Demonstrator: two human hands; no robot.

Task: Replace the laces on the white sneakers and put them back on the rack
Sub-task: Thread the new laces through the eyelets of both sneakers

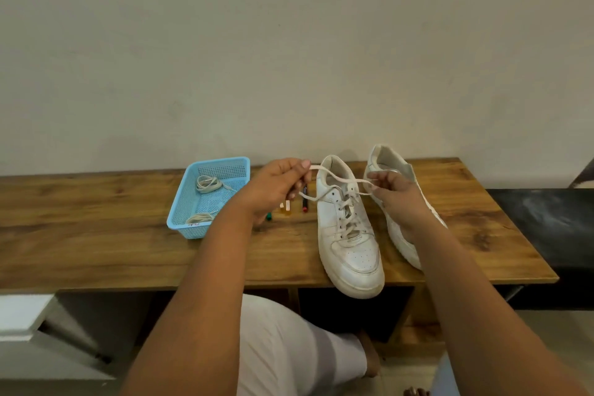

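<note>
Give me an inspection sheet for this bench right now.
Surface: wooden bench, bare wood showing.
Job's things: laced sneaker upright; second sneaker tipped on its side; blue basket holding two lace bundles.
Clutter: markers beside the basket.
Grip: left hand and right hand each pinch a lace end of the laced sneaker.
Cables: nothing seen.
Surroundings: plain wall; dark ledge to the right.
</note>
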